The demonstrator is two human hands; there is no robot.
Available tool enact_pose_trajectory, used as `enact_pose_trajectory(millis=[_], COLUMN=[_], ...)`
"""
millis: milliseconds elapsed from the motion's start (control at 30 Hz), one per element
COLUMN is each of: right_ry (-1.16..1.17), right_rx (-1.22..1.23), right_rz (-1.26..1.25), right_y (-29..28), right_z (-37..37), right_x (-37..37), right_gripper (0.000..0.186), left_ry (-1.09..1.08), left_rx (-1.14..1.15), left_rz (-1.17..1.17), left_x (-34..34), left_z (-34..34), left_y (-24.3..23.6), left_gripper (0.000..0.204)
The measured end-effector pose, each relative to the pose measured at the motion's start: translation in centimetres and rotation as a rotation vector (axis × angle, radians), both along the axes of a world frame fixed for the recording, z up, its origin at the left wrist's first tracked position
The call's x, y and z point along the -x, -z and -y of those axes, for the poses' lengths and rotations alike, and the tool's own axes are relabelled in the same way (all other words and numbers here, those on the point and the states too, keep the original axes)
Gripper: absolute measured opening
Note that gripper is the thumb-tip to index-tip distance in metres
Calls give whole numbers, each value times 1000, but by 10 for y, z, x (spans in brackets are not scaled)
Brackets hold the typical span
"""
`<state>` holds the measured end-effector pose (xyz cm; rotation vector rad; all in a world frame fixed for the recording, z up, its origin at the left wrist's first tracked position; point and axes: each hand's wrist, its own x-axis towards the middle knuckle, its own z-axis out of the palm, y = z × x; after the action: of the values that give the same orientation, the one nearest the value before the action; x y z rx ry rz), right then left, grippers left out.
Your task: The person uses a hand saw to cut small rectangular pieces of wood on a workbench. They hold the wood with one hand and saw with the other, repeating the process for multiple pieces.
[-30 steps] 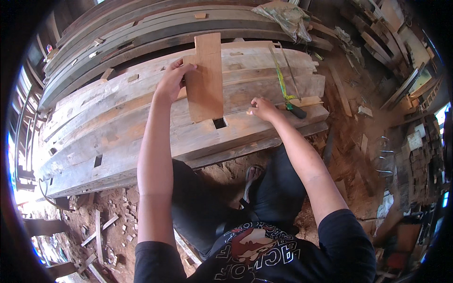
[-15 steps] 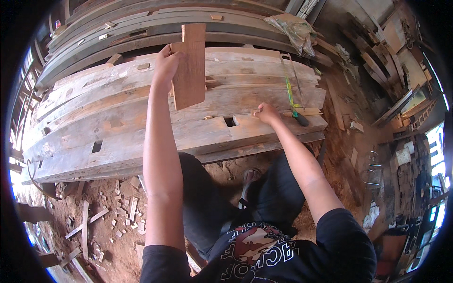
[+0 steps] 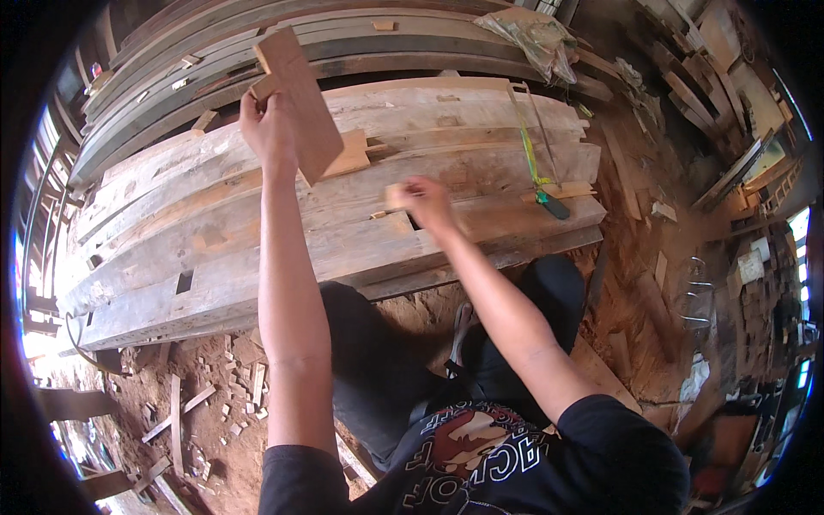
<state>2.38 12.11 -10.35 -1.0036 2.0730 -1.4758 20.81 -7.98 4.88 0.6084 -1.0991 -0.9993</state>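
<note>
Okay, leftmost, nearer the body than the left hand [image 3: 270,133], a rectangular mortise [image 3: 184,281] sat in the near beam [image 3: 343,247]. Left hand pinched a notched board [image 3: 307,107] by its stepped left edge, tilted above the beams, probably because the step gave a hold. Right hand [image 3: 427,204], motion-blurred, seemed to pinch a small wood block [image 3: 396,197] at its fingertips, likely too small for a fuller grip. Just under that hand: another mortise [image 3: 415,223], partly hidden. Right of it, a frame saw [image 3: 530,157] lay on the beams, apparently set aside to free both hands.
</note>
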Motion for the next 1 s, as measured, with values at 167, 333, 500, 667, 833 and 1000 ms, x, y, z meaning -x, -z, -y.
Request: enact_pose_trajectory(millis=[167,333,500,667,833,1000], right_ry=[-84,30,118,-36,-36,-38], right_rx=[154,163,-287,-516,-455,-566], right_rz=[139,-247,-493,-792,-780,-684], right_y=[-69,-140,-116,-66,-50,-61], right_z=[-20,-134,-212,-232,-220,-197], right_x=[-19,101,179,201,220,222], right_gripper=[57,55,58,58,57,65], left_ry=[103,524,641,769,665,577], left_rx=[10,-17,-11,-118,-83,-85], left_rz=[129,227,305,472,431,488], left_x=[16,78,166,202,200,204], left_z=[-17,-70,-114,-143,-150,-138], left_y=[-8,14,57,91,100,106], left_gripper=[14,19,24,48,24,29])
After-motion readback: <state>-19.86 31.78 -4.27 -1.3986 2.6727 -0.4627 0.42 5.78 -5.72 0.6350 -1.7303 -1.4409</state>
